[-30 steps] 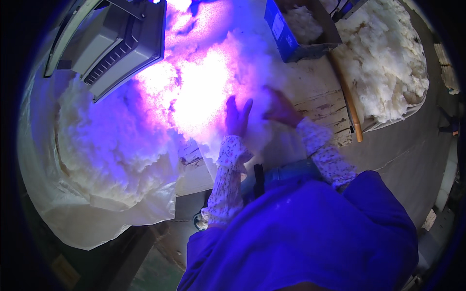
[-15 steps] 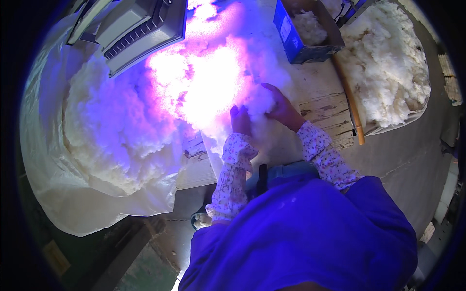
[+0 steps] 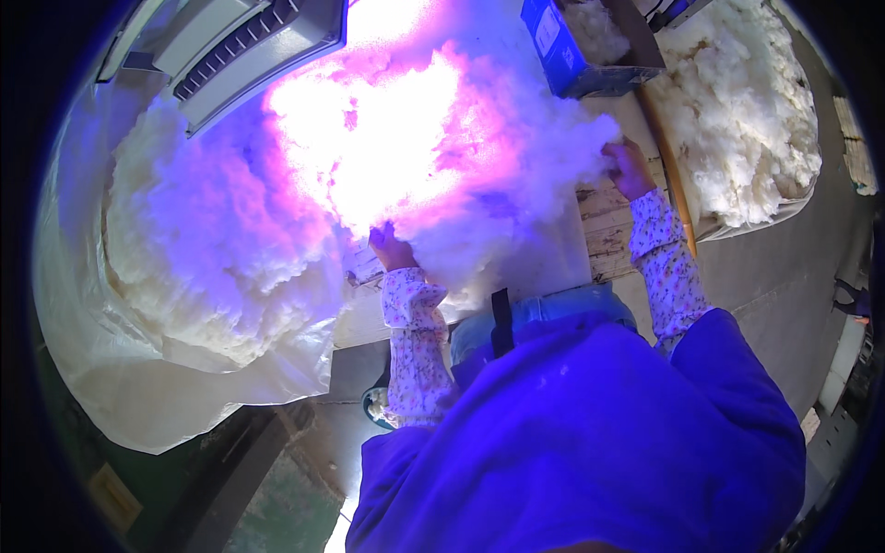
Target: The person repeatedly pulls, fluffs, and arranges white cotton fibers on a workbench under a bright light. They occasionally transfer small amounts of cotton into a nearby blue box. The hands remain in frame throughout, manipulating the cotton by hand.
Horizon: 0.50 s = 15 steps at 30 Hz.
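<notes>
Arms point(image 3: 668, 263) reach forward, right hand point(image 3: 630, 169) gripping fluff point(image 3: 567, 147).

Downward fisheye view from head height

- You can see a pale label point(image 3: 548, 31) on the left side of the blue box point(image 3: 570, 74), at the far right of the table point(image 3: 604, 235).
- Its print is too small for you to read.
- You can read no text elsewhere.
</notes>
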Motion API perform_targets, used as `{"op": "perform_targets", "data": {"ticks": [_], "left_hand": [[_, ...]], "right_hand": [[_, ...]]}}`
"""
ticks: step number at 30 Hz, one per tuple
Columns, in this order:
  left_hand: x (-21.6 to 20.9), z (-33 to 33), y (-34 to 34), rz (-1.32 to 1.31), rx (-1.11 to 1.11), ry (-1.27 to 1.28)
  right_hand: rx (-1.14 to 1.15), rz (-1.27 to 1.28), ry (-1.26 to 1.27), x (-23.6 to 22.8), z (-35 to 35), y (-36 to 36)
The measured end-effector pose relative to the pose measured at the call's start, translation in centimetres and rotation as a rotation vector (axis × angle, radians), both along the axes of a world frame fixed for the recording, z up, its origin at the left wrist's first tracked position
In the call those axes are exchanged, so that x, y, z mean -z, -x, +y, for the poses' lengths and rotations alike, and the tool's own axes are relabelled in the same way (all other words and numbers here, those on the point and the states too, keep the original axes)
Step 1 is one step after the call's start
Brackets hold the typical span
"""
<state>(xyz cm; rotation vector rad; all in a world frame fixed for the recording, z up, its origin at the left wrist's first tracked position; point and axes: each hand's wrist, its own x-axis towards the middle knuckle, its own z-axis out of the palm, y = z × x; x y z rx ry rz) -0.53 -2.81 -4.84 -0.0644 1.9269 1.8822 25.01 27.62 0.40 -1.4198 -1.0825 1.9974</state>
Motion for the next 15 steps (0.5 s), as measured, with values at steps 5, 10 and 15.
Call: {"op": "perform_targets", "data": {"ticks": [5, 10, 15], "left_hand": [[0.0, -1.3, 0.7, 0.067, -0.032, 0.002], [0.1, -2.4, 1.2, 0.120, -0.057, 0.004], [-0.4, -2.7, 1.8, 0.186, -0.079, 0.001]], "right_hand": [[-0.066, -0.185, -0.253, -0.6, -0.1, -0.3], [-0.112, -0.342, -0.655, -1.8, -0.6, 1.6], [-0.436, -0.547, -1.298, -0.4, -2.7, 5.8]]}}
